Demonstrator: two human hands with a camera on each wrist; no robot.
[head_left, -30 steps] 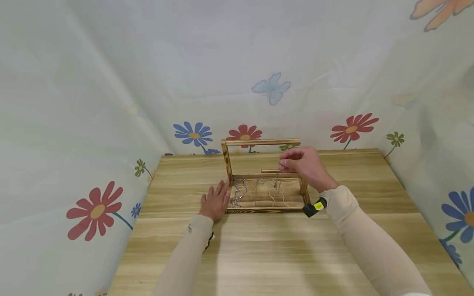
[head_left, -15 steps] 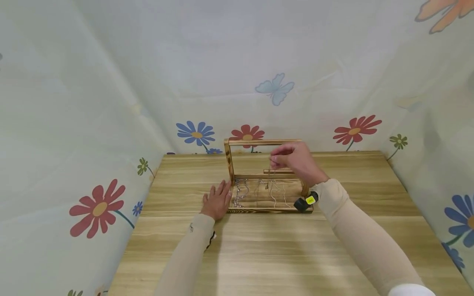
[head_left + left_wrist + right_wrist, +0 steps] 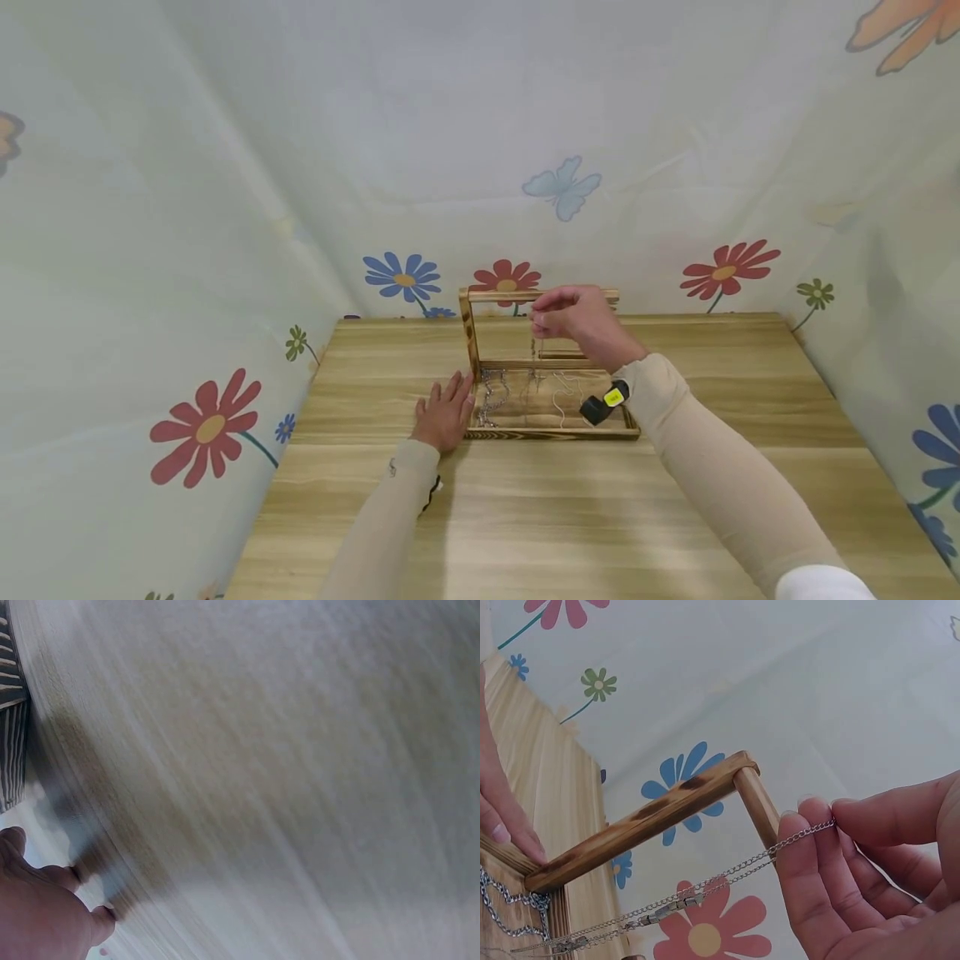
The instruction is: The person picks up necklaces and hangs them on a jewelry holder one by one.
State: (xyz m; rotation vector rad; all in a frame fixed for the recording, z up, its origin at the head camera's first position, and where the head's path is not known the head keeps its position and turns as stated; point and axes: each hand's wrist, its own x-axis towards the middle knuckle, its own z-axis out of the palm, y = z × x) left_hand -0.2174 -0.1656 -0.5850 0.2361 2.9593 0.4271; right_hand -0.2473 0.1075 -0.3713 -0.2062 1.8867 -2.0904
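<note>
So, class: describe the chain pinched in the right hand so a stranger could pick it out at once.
On the wooden table stands a wooden frame stand whose base holds several chains. The thin silver chain is the only one lifted clear, pinched by the right hand just below the top bar.

The right hand [image 3: 577, 321] now sits higher and further left than a second ago, up by the top bar of the burnt-wood rectangular frame stand [image 3: 480, 295], lifting the thin silver chain necklace [image 3: 705, 892] it pinches.
</note>
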